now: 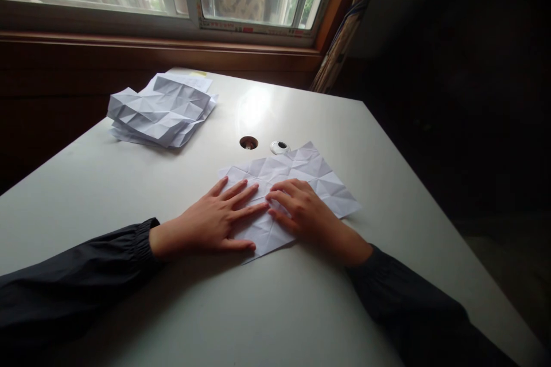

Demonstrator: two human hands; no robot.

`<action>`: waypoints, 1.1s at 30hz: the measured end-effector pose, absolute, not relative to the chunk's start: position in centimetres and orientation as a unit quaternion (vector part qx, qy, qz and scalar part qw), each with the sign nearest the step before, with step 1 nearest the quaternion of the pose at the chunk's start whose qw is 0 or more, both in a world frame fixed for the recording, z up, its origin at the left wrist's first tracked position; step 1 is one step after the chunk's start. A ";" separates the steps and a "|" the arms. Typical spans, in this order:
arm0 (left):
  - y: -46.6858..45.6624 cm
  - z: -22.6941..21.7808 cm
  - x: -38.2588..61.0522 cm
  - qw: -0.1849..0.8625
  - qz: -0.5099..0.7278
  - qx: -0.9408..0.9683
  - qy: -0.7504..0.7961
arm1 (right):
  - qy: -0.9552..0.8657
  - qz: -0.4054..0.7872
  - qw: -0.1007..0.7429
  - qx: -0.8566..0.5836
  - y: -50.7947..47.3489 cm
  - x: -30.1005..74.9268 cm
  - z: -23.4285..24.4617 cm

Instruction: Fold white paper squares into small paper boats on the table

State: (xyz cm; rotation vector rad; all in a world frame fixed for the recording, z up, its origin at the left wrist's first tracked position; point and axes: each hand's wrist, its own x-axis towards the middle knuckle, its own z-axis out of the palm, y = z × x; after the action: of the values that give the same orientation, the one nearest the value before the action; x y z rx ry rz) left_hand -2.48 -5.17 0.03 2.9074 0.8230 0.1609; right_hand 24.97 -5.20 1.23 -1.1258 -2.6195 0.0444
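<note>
A sheet of white paper covered in crossing fold creases lies on the white table under both hands. My left hand rests flat on its left part with the fingers spread. On the middle of the sheet, my right hand has its fingers bent, with the tips touching the paper close to the left index fingertip. No edge of the paper is gripped by either hand. The right part of the sheet rises in small ridges, and its right corner reaches past the right hand.
At the table's back left is a loose stack of creased papers. A round cable hole and its white ring cover sit just beyond the sheet. Behind the table are a window and a gathered curtain.
</note>
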 end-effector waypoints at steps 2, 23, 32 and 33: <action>-5.2 0.1 -2.5 0.060 0.049 0.959 0.272 | -0.892 0.018 0.141 -0.429 -4.3 25.9 0.5; -5.2 0.1 -2.4 0.059 0.055 0.959 0.273 | -0.892 0.023 0.203 -0.403 -5.1 25.2 0.4; -5.1 0.3 -2.4 0.066 0.046 0.959 0.273 | -0.767 -0.067 0.270 -0.578 -0.4 31.5 -1.2; -5.1 0.3 -2.5 0.067 0.049 0.959 0.273 | -0.754 -0.078 0.285 -0.587 -0.4 31.7 -1.1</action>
State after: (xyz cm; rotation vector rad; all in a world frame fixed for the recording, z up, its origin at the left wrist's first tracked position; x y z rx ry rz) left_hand -2.46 -5.14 0.31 2.8888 0.8215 0.1468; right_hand 31.73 -0.41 -1.06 -1.5683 -2.0159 -0.2091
